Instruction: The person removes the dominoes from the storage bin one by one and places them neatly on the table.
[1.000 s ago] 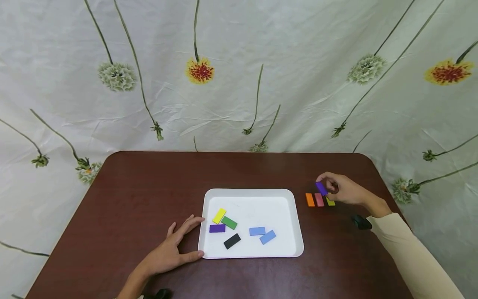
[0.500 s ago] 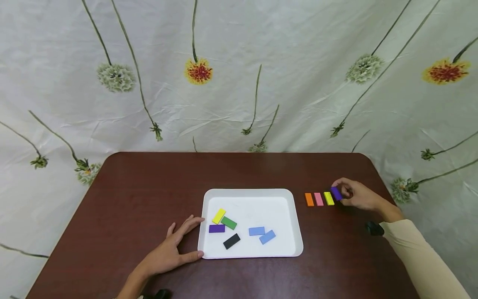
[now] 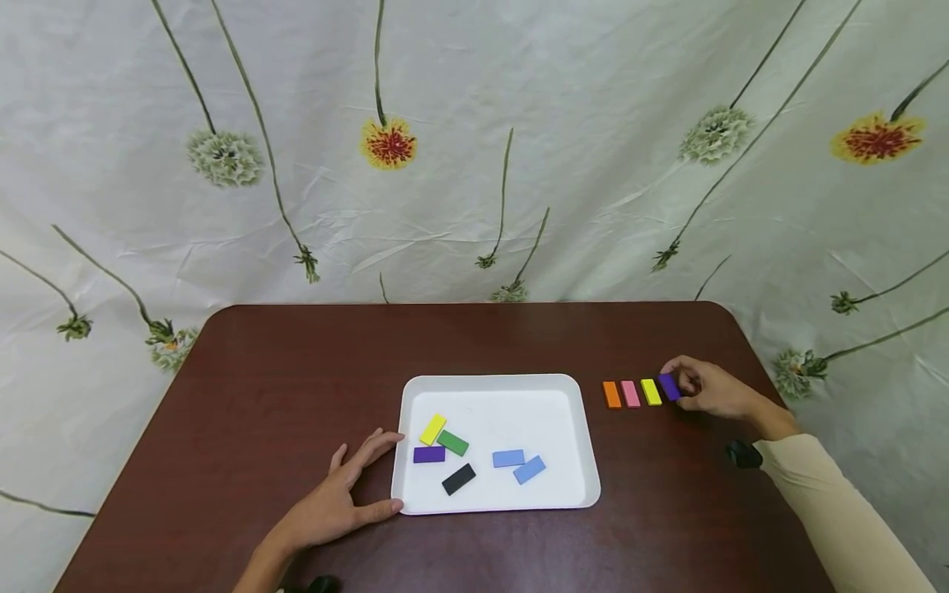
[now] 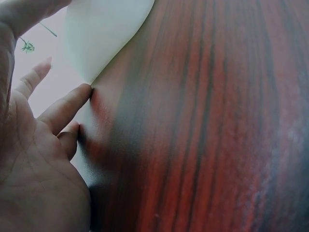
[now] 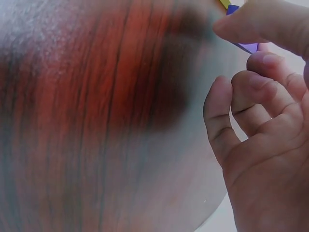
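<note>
In the head view, my right hand (image 3: 713, 392) pinches a purple block (image 3: 669, 386) between thumb and finger. That block stands at the right end of a row, beside a yellow block (image 3: 651, 392), a pink block (image 3: 630, 394) and an orange block (image 3: 611, 394). The right wrist view shows the thumb hiding part of the purple block (image 5: 248, 47). My left hand (image 3: 334, 502), fingers spread, touches the left edge of a white tray (image 3: 489, 381). Inside lie a yellow block (image 3: 433, 429), a green block (image 3: 453, 443), a purple block (image 3: 429, 455), a black block (image 3: 459, 479) and two blue blocks (image 3: 508, 459).
Everything sits on a dark reddish-brown table (image 3: 311, 354) with rounded far corners. Behind it hangs a pale cloth (image 3: 445, 214) printed with flowers. A dark band (image 3: 744, 454) is on the right wrist.
My right hand has carried the purple block rightward, from above the pink and yellow blocks to the right of the yellow one. It has barely moved in the last half second. The left hand stays put.
</note>
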Motion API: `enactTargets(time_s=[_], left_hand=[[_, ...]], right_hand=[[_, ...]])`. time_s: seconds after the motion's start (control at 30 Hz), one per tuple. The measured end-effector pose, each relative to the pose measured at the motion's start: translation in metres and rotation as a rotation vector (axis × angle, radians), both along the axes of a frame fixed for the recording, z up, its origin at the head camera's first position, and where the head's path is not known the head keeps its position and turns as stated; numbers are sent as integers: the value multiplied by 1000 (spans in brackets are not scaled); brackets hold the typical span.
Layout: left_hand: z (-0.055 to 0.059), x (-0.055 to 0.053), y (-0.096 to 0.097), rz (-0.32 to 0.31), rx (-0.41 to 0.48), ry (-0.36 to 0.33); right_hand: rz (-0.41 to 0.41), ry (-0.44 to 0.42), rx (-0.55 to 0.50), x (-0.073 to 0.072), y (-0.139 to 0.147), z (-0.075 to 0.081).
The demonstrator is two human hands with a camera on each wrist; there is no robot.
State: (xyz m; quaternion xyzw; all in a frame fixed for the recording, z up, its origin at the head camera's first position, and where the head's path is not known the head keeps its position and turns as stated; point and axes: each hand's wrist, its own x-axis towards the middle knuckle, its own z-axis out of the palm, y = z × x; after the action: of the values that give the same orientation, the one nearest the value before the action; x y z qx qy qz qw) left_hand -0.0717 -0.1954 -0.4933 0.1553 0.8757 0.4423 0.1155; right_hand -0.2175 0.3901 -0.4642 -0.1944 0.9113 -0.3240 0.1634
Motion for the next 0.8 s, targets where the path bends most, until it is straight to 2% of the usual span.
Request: enactTargets(time_s=[0.43, 0.8], left_hand=[[-1, 1, 0, -1, 0, 3], [-2, 0, -1, -1, 0, -3]], right_hand=[[-30, -19, 46, 1, 0, 1], [-33, -38, 43, -1, 4, -3]])
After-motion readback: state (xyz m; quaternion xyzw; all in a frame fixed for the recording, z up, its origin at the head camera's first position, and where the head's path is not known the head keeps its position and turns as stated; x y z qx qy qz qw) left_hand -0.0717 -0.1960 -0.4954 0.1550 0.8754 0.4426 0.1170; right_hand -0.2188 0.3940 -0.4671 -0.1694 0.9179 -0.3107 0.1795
